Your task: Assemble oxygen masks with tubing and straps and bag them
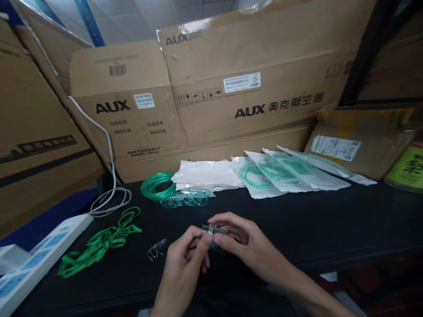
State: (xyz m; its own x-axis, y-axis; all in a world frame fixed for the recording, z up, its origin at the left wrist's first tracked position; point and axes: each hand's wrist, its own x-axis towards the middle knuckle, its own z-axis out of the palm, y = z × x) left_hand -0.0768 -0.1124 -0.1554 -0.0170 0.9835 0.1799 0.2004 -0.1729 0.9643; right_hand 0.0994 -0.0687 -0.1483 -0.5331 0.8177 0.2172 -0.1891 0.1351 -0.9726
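Both my hands meet over the black table (330, 220), pinching a small clear plastic connector (209, 230) with a green tint. My left hand (185, 259) grips it from below with thumb and fingers closed. My right hand (241, 242) wraps round it from the right, fingers curled. A small clear plastic clip (156, 249) lies on the table just left of my left hand. Further back rest a coil of green tubing (156, 186) and a clear plastic mask (187, 199).
Green elastic straps (99, 244) lie in a heap at the left. A white power strip (39, 259) and its white cable (110, 198) sit at the far left. Sealed bags with green tubing (280, 174) and white bags (206, 175) line the back. Cardboard boxes (251, 75) wall the rear.
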